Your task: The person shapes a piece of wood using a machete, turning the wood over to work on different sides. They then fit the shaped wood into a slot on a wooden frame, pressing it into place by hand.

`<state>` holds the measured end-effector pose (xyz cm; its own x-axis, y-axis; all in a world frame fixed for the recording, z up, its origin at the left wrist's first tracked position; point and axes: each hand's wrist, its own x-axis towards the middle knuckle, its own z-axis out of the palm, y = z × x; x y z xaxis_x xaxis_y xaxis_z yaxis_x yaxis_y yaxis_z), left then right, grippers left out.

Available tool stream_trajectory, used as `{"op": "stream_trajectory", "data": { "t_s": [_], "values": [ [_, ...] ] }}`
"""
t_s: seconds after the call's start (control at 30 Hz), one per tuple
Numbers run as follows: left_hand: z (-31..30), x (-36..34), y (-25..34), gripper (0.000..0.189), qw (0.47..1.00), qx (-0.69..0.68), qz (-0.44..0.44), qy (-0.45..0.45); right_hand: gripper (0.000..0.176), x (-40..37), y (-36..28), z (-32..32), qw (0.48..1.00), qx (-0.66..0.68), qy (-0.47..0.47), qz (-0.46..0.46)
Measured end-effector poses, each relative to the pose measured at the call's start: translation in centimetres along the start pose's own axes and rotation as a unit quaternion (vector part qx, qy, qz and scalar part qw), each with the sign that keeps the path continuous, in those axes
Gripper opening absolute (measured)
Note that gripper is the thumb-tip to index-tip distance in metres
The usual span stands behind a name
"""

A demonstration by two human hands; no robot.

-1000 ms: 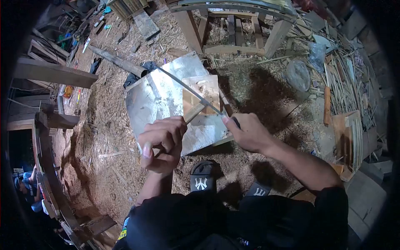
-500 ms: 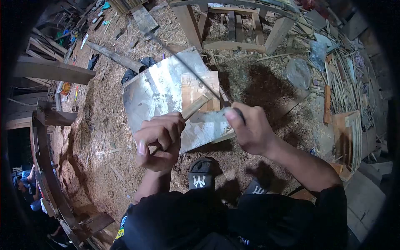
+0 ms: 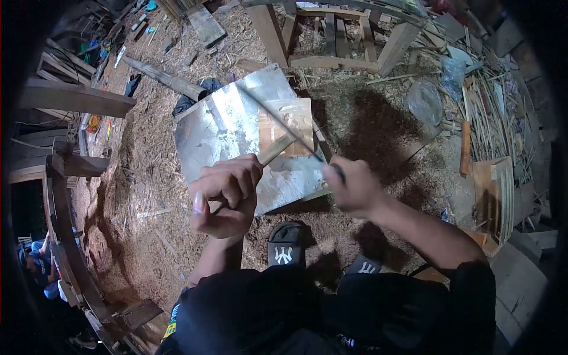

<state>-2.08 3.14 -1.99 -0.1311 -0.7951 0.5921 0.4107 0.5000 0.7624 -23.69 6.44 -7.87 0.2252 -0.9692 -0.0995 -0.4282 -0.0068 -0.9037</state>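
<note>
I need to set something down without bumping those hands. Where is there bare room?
The shiny panel has a bare stretch left of the wooden board. Shavings-covered floor lies open between panel and plastic bag. Crowded: above that board, by the stick in the left hand and long tool in the right hand, and at the wood strips.

Bare wooden stick (image 3: 277, 149), thin metallic blade (image 3: 278, 118), shiny scuffed board (image 3: 219, 133), clear plastic bag (image 3: 424, 102)

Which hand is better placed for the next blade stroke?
Likely right: right hand grips the long blade, which meets the wooden stick near its end; left hand is busy holding the stick.
</note>
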Motion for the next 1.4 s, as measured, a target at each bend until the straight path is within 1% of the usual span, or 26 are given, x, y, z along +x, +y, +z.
{"op": "stream_trajectory", "data": {
  "t_s": [0.03,0.07,0.13,0.17,0.2,0.27,0.33,0.4,0.43,0.53,0.6,0.67,0.7,0.77,0.8,0.87,0.93,1.0,1.03,1.07,1.13,1.17,1.23,1.27,1.33,1.4],
  "values": [
    [0.1,0.2,0.1,0.059,1.0,-0.002,-0.003,0.002,0.052,0.4,1.2,0.2,0.995,-0.037,-0.043,0.084],
    [0.2,0.3,0.0,0.059,1.0,-0.003,-0.003,0.003,0.052,0.7,1.3,-0.4,0.995,-0.04,-0.038,0.08],
    [0.4,0.4,-0.1,0.059,1.0,0.001,0.007,0.002,0.052,1.0,1.6,-1.1,0.997,-0.051,-0.016,0.058],
    [0.5,0.1,-0.1,0.059,1.0,0.006,0.009,0.006,0.053,0.9,0.3,-1.7,0.999,-0.024,-0.002,0.025],
    [0.4,0.0,-0.2,0.059,1.0,0.004,0.008,0.008,0.053,0.7,-1.2,-2.4,0.999,-0.025,-0.003,0.027],
    [0.1,-0.2,-0.2,0.059,1.0,-0.006,-0.001,0.01,0.055,0.1,-3.6,-3.1,0.997,0.049,0.032,-0.056],
    [0.1,-0.2,-0.3,0.06,1.0,0.0,0.001,0.008,0.056,-0.2,-2.2,-2.4,0.995,0.066,0.022,-0.07],
    [0.1,0.1,-0.3,0.059,1.0,-0.008,-0.002,0.002,0.056,0.2,0.4,-0.2,0.996,-0.023,-0.052,0.071],
    [0.3,0.2,-0.2,0.059,1.0,-0.007,0.003,0.0,0.057,0.6,1.5,-0.6,0.994,-0.051,-0.056,0.075],
    [0.5,-0.3,0.0,0.059,1.0,0.001,-0.001,0.012,0.058,0.8,-0.2,-2.0,0.994,-0.047,-0.021,0.097],
    [0.3,-0.3,0.0,0.059,1.0,0.002,-0.001,0.013,0.058,0.5,-1.2,-2.5,0.997,-0.026,0.0,0.073],
    [0.3,-0.5,-0.1,0.057,1.0,-0.002,-0.001,0.012,0.057,-0.1,-2.1,-2.8,0.998,0.033,0.035,-0.043],
    [0.3,-0.4,-0.1,0.056,1.0,-0.006,0.004,0.005,0.057,-0.2,-1.4,-2.2,0.998,0.033,0.033,-0.043],
    [0.0,-0.3,-0.1,0.057,1.0,-0.002,-0.001,0.006,0.056,-0.2,-0.2,-0.8,0.998,-0.043,-0.025,0.046],
    [-0.1,-0.1,-0.1,0.058,1.0,-0.001,-0.005,0.005,0.056,-0.2,-0.4,-1.2,0.998,-0.044,-0.021,0.044],
    [0.0,0.1,-0.1,0.058,1.0,-0.01,0.003,0.007,0.056,0.2,-0.6,-2.1,0.987,-0.07,-0.054,0.131],
    [0.1,-0.6,0.2,0.058,1.0,-0.016,-0.006,0.021,0.057,0.2,-0.1,-2.1,0.991,-0.035,-0.035,0.126],
    [0.0,-0.7,0.1,0.058,1.0,-0.012,0.005,0.018,0.059,0.7,-0.8,-3.0,0.995,-0.03,-0.032,0.089],
    [-0.1,-0.7,0.0,0.057,0.999,-0.024,0.011,0.021,0.057,0.7,-0.4,-2.7,0.999,-0.011,0.003,0.049],
    [-0.3,-0.7,-0.1,0.057,0.999,-0.023,0.012,0.022,0.057,0.6,-1.0,-2.9,0.999,-0.012,0.002,0.048],
    [-0.6,-0.7,-0.2,0.058,0.999,-0.03,0.008,0.022,0.054,0.2,-2.4,-3.5,0.997,0.056,0.022,-0.048],
    [-0.6,-0.8,-0.2,0.058,0.999,-0.028,0.007,0.023,0.054,-0.1,-2.2,-3.3,0.997,0.057,0.02,-0.047],
    [-0.7,-0.7,-0.3,0.058,0.999,-0.035,0.008,0.023,0.051,-0.6,-0.8,-2.1,0.991,0.04,0.021,-0.124],
    [-0.7,-0.7,-0.2,0.058,0.999,-0.034,0.008,0.021,0.053,-0.6,0.7,-0.5,1.0,0.025,-0.004,0.004],
    [-0.7,-0.5,-0.1,0.057,0.998,-0.05,0.001,0.024,0.053,-0.7,1.2,-0.7,0.995,-0.037,-0.042,0.081],
    [-0.8,-0.4,-0.1,0.057,0.998,-0.052,-0.001,0.038,0.056,0.0,1.4,-1.3,0.994,-0.047,-0.042,0.085]
  ]
}}
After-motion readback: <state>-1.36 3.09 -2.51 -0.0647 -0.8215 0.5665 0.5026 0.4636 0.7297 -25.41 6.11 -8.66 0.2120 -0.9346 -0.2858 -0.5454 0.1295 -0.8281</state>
